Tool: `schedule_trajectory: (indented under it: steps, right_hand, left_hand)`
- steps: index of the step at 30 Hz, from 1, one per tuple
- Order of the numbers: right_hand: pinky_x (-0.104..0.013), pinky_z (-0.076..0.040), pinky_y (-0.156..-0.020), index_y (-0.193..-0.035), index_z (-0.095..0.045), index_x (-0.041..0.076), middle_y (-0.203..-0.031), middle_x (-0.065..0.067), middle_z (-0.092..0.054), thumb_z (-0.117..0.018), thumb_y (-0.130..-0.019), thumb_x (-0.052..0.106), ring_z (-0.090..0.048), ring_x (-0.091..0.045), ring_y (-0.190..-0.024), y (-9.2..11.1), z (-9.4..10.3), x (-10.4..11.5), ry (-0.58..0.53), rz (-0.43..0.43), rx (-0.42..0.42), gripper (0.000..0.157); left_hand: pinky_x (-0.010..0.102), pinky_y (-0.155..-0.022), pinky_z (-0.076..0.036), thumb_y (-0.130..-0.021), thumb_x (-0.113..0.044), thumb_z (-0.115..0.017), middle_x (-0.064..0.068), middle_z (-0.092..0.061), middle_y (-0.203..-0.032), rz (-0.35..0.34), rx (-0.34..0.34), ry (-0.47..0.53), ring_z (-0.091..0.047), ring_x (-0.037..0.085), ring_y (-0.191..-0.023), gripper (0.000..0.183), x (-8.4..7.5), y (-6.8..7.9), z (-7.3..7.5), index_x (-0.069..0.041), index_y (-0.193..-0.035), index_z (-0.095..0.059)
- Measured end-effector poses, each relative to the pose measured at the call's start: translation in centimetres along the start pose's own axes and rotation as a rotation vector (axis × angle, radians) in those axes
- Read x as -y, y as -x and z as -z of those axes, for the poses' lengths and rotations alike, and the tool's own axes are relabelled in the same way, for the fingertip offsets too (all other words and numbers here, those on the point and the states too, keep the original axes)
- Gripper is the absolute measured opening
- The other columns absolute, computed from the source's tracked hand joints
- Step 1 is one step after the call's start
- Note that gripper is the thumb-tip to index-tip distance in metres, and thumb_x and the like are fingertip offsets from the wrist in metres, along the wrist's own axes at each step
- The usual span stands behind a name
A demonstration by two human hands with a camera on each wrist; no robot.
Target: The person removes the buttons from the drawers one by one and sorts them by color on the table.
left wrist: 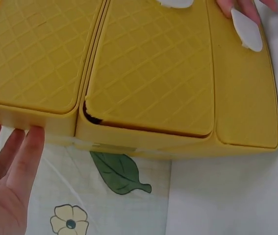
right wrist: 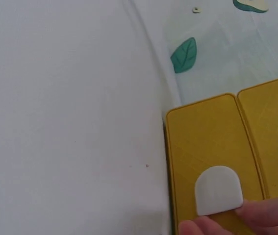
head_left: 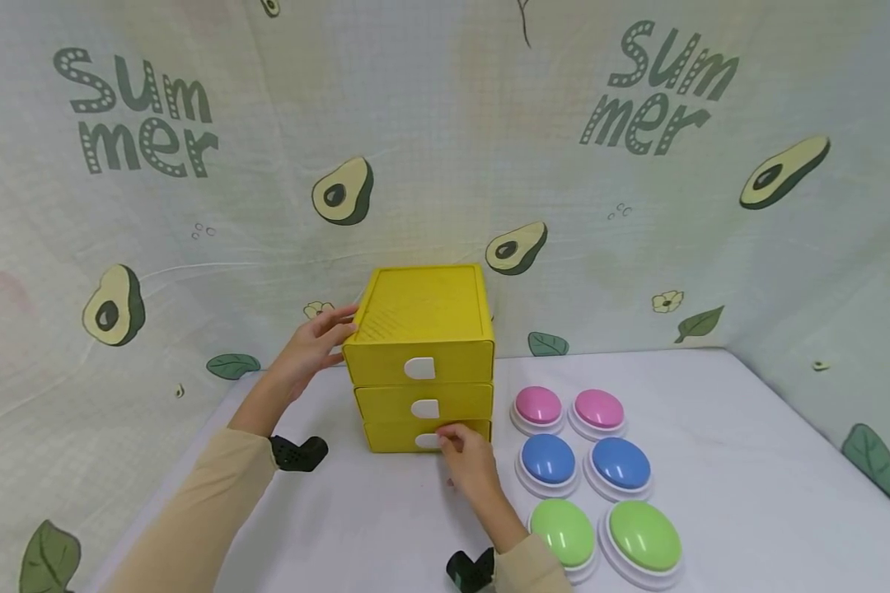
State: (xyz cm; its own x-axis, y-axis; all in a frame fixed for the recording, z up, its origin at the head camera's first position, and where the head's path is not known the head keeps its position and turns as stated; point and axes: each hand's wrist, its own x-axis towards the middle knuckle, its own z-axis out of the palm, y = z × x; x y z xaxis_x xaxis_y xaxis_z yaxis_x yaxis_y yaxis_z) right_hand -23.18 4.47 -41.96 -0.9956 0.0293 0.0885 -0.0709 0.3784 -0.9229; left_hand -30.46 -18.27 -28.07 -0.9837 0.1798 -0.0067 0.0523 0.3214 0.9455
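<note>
A yellow three-drawer box (head_left: 424, 305) stands at the back of the white table, each drawer front bearing a white handle. My left hand (head_left: 307, 350) rests its fairly straight fingers against the box's left side, near the top drawer. At the bottom drawer, my right hand (head_left: 473, 468) pinches the right edge of the white handle (head_left: 426, 441). In the right wrist view, fingertips meet the edge of that handle (right wrist: 218, 191). The bottom drawer front looks level with the one above. In the left wrist view, a narrow dark gap shows at one corner of the middle drawer (left wrist: 148, 73).
Right of the box, round push buttons stand in two columns: pink (head_left: 538, 405), blue (head_left: 548, 459) and green (head_left: 562, 531) pairs, the green nearest and close to my right forearm. A patterned cloth (head_left: 430, 107) hangs behind the table.
</note>
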Motion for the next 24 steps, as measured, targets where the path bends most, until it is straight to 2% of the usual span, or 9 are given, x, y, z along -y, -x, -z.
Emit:
schedule_trajectory:
  steps: [4,6,11,14,19,21,24]
  right_hand:
    - [-0.027,-0.050,-0.046,-0.116,-0.059,-0.001,-0.098,-0.017,-0.064,-0.054,-0.092,0.013,-0.057,-0.020,-0.050,0.4,0.8,1.0,0.034,-0.021,0.118,0.028]
    - [-0.029,-0.052,-0.054,-0.120,-0.056,-0.002,-0.102,-0.017,-0.063,-0.053,-0.093,0.016,-0.060,-0.022,-0.060,0.7,1.5,1.6,0.073,-0.011,0.175,0.033]
    - [-0.040,-0.054,-0.078,-0.116,-0.060,-0.002,-0.105,-0.014,-0.065,-0.052,-0.094,0.022,-0.061,-0.027,-0.092,1.5,3.7,3.1,0.174,0.124,0.252,0.033]
    - [-0.043,-0.054,-0.082,-0.114,-0.063,0.001,-0.109,-0.013,-0.066,-0.050,-0.096,0.025,-0.061,-0.029,-0.099,2.1,5.1,4.1,0.204,0.184,0.291,0.033]
    - [-0.047,-0.051,-0.089,-0.116,-0.063,0.003,-0.115,-0.011,-0.065,-0.046,-0.098,0.030,-0.059,-0.031,-0.110,3.1,7.7,5.5,0.267,0.252,0.307,0.037]
    - [-0.048,-0.049,-0.092,-0.117,-0.063,0.005,-0.117,-0.010,-0.064,-0.045,-0.098,0.031,-0.057,-0.031,-0.114,3.6,8.8,5.6,0.291,0.266,0.297,0.037]
    - [-0.048,-0.046,-0.096,-0.118,-0.062,0.010,-0.122,-0.007,-0.062,-0.045,-0.097,0.033,-0.054,-0.029,-0.119,4.1,10.6,5.4,0.331,0.268,0.283,0.036]
  left_hand:
    - [0.050,-0.109,-0.031,-0.095,-0.038,-0.048,0.008,-0.030,-0.150,-0.009,-0.041,0.031,-0.034,0.030,-0.134,0.056,0.3,0.3,-0.4,-0.017,-0.145,-0.032]
    - [0.049,-0.108,-0.033,-0.095,-0.041,-0.048,0.007,-0.032,-0.149,-0.007,-0.073,0.042,-0.036,0.029,-0.133,0.056,0.4,0.6,-0.7,-0.017,-0.144,-0.034]
    - [0.044,-0.104,-0.040,-0.095,-0.043,-0.045,0.007,-0.041,-0.143,-0.045,-0.149,0.057,-0.045,0.027,-0.126,0.053,0.9,1.8,-1.7,-0.016,-0.141,-0.040]
    - [0.037,-0.102,-0.043,-0.097,-0.040,-0.043,0.007,-0.044,-0.140,-0.096,-0.197,0.067,-0.048,0.023,-0.122,0.050,1.4,2.8,-2.3,-0.013,-0.139,-0.042]
    - [0.021,-0.097,-0.043,-0.098,-0.035,-0.042,0.005,-0.049,-0.136,-0.187,-0.308,0.060,-0.050,0.017,-0.122,0.045,1.9,5.0,-3.6,-0.010,-0.135,-0.046]
    - [0.017,-0.098,-0.041,-0.099,-0.034,-0.042,0.003,-0.049,-0.136,-0.211,-0.342,0.035,-0.049,0.016,-0.124,0.043,2.0,6.3,-4.1,-0.010,-0.135,-0.047]
    - [0.017,-0.099,-0.039,-0.099,-0.032,-0.041,0.002,-0.050,-0.137,-0.230,-0.372,-0.054,-0.047,0.015,-0.126,0.040,2.2,8.1,-5.0,-0.014,-0.134,-0.048]
